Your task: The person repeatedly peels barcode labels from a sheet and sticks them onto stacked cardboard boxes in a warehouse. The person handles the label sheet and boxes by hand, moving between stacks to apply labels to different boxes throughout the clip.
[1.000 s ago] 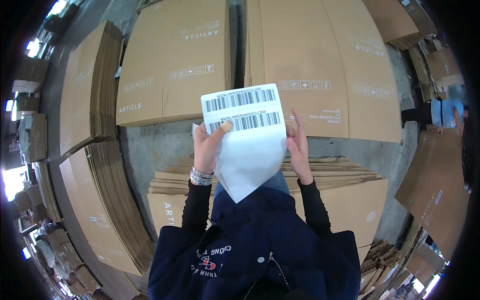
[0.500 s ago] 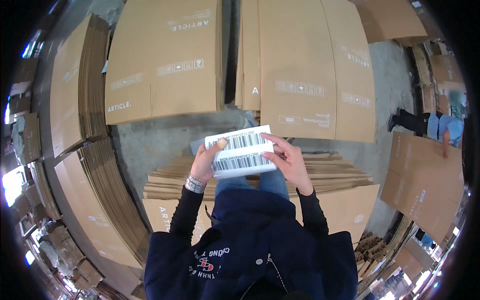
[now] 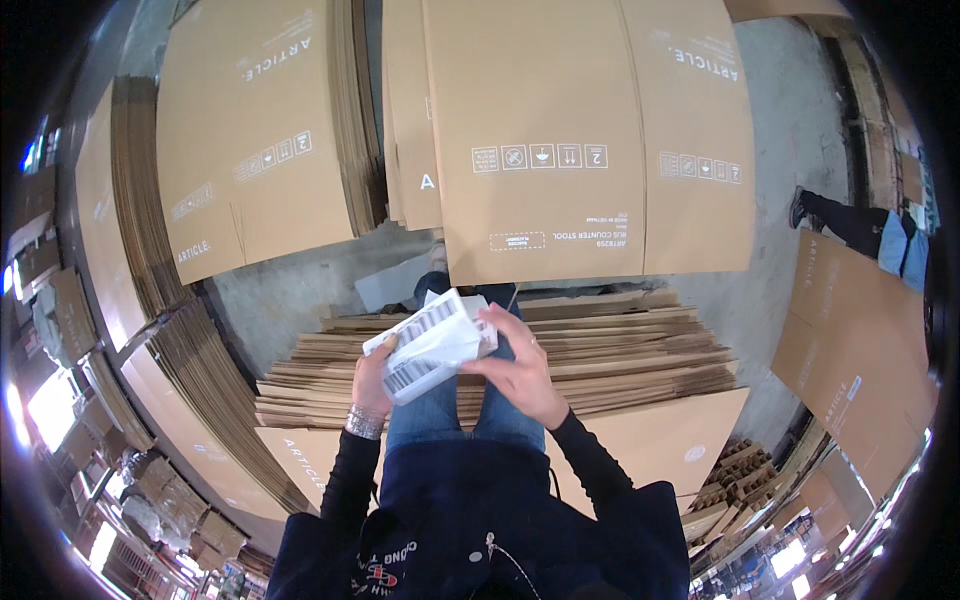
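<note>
My left hand [image 3: 373,382] grips a thick stack of white barcode labels [image 3: 408,382] by its left end, the thumb lying on top. With my right hand [image 3: 522,370], thumb and fingers are closed on the right end of the top sheet, which is bent up and curled. The black bars on that sheet look distorted by the bend. The stack is tilted in front of my knees, above flat cardboard cartons [image 3: 620,345] stacked close to my legs.
Ahead stands a tall stack of flattened cartons [image 3: 540,90], with another stack [image 3: 250,110] to its left. More carton piles [image 3: 200,420] line the left side. At right, a person's legs [image 3: 850,220] show beside a leaning carton [image 3: 850,350]. Grey concrete floor [image 3: 270,290] lies between stacks.
The label stack has tilted and come nearer my body. My right hand has bent up the top sheet's right end. The view has shifted, so the front carton stack appears closer and further left.
</note>
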